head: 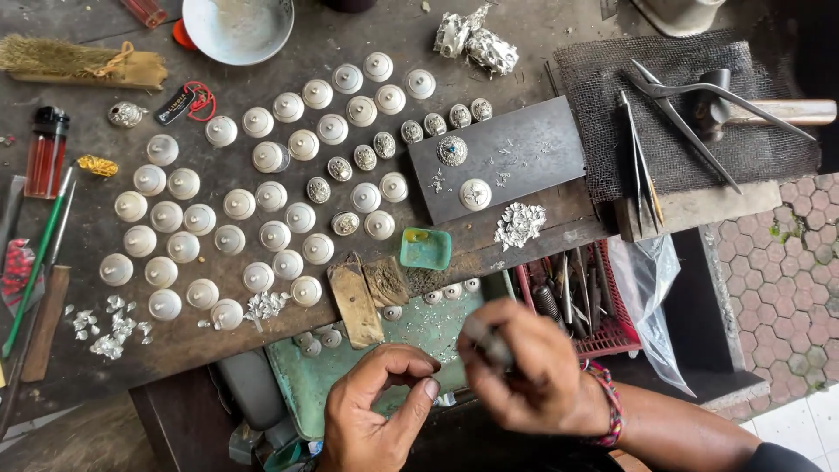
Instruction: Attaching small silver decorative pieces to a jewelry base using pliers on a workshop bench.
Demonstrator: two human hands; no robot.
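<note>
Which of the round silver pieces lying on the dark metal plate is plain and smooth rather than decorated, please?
The lower one, near the dark metal plate's front edge: a smooth white dome with a small centre knob. The other piece, above it, is covered in ornate filigree with a bluish centre.

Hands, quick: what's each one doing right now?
Left hand: fingers curled, thumb and forefinger pinching; anything between them too small to tell.
Right hand: closed on a small tool, blurred.

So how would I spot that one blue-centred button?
Find the dark metal plate right of the rows of white domes. Two pieces sit on it; the button is the upper one, ornate silver with a blue centre, unlike the plain white dome below.
</note>
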